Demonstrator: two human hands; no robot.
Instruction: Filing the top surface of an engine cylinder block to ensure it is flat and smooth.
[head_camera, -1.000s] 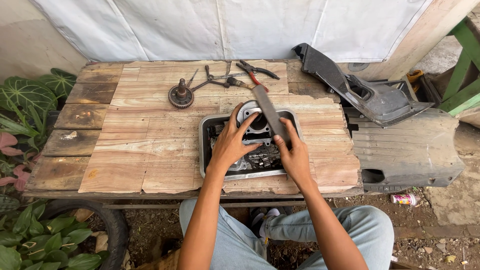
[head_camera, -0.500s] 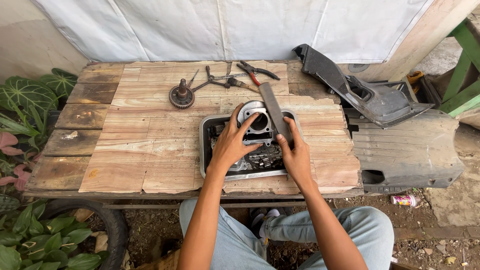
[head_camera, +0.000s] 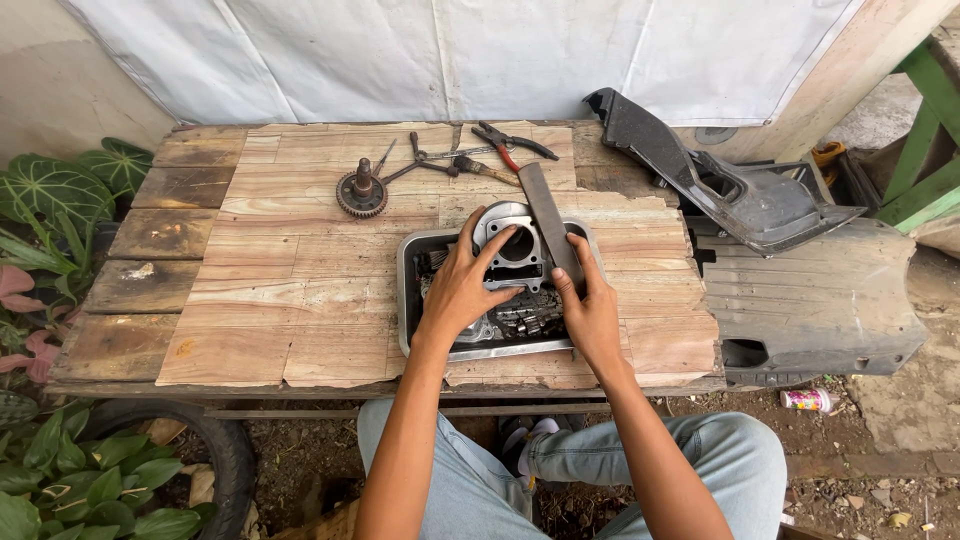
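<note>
**Metal cylinder block held in the tray, flat file in the other hand**

Aluminium cylinder block (head_camera: 515, 245) sits in a steel tray (head_camera: 408, 290) on the wooden bench (head_camera: 260, 300), roughly centre of the top, slightly toward 3 o'clock. Bore faces up.

Left hand (head_camera: 462, 285): fingers spread, palm down, pressed over the block's 9 o'clock side, fingertips at the bore rim. Bracing it, not closed around it.

Right hand (head_camera: 590, 310): fingers wrapped on the lower end of a flat metal file (head_camera: 550, 225). File runs from the hand out toward 12 o'clock, lying across the block's 3 o'clock edge. Cannot tell if it touches the face or rides just above.

Tray also holds a chain and small dark parts (head_camera: 525, 322) at 6 o'clock of the block.

Bench at 12 o'clock: red-handled pliers (head_camera: 512, 143), a couple more hand tools (head_camera: 440, 163) just beside them. At 10 o'clock of the tray, well apart: a toothed gear on a shaft (head_camera: 361, 192).

Off the bench at 3 o'clock: black plastic body panels (head_camera: 760, 205). Leafy plants (head_camera: 60, 200) at 9 o'clock, a tyre (head_camera: 215, 450) below the bench.
</note>
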